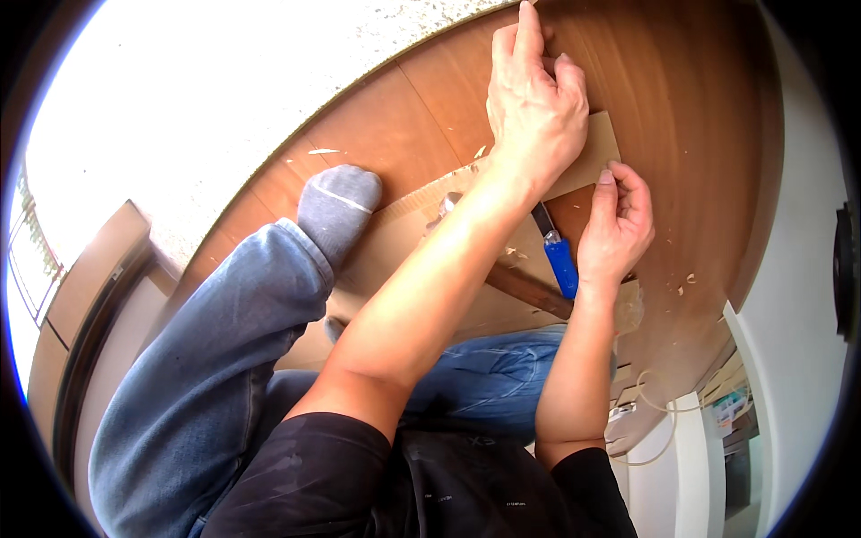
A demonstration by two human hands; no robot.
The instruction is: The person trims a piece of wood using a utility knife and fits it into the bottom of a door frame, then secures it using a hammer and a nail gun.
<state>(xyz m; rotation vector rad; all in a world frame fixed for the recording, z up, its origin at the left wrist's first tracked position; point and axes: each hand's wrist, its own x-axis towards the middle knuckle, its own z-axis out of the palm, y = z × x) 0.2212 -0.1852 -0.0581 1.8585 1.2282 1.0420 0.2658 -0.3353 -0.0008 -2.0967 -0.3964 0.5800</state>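
Observation:
My left hand (538,103) reaches far forward over the wooden floor, its index finger stretched out to the pale speckled edge and the other fingers partly bent. I see nothing held in it. My right hand (619,224) is closer to me, thumb and index finger pinched at the corner of a piece of brown cardboard (596,148). Between my forearms lies a blue-handled knife (561,267) with a dark blade, partly hidden by my left forearm. Beside it rests a dark brown wooden stick (529,289), also partly covered by that arm.
A larger cardboard sheet (395,242) lies on the floor under my left arm, near my grey-socked foot (339,211). Wood shavings (325,151) are scattered about. A white wall (803,224) stands at the right, with a looped pale cord (668,430) below. A bright speckled surface (224,72) borders the floor at the upper left.

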